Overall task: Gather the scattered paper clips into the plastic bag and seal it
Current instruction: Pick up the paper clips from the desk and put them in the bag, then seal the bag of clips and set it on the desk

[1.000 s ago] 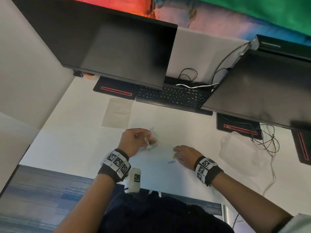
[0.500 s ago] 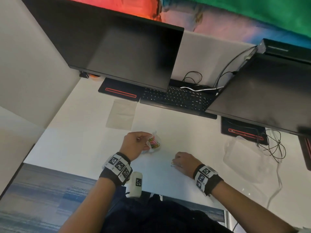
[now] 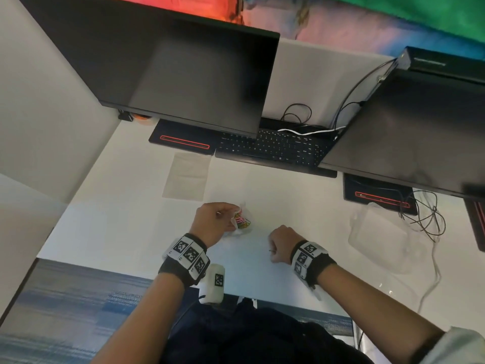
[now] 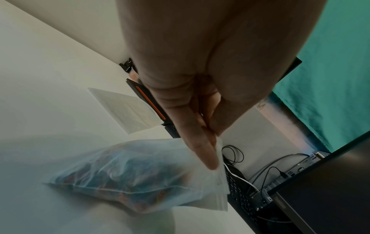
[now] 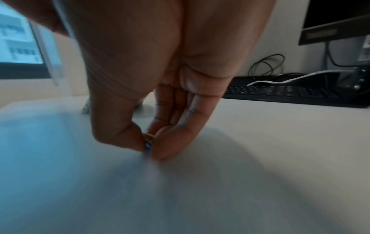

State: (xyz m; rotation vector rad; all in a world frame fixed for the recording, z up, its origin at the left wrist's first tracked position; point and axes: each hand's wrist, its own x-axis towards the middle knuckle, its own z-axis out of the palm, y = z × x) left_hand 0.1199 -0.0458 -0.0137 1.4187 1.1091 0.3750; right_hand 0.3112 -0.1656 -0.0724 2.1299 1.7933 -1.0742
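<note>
A small clear plastic bag (image 3: 242,222) (image 4: 140,177) holding several coloured paper clips rests on the white desk (image 3: 275,200). My left hand (image 3: 215,219) (image 4: 208,134) pinches the bag's top edge between thumb and fingers. To the right, my right hand (image 3: 280,245) (image 5: 149,147) is curled low over the desk near its front edge. Its thumb and fingertips pinch paper clips (image 5: 148,140), one yellow and one blue, right at the desk surface. A thin bit of clip (image 3: 271,250) sticks out under the hand in the head view.
Two dark monitors (image 3: 183,74) hang over a black keyboard (image 3: 275,151) at the back. A flat empty clear bag (image 3: 187,176) lies back left, a crumpled clear plastic sheet (image 3: 380,237) to the right beside loose cables (image 3: 425,216). A white partition (image 3: 39,114) borders the left.
My right hand has closed over the clips that lay loose on the desk a second ago and drawn them slightly toward me. The left hand keeps holding the bag.
</note>
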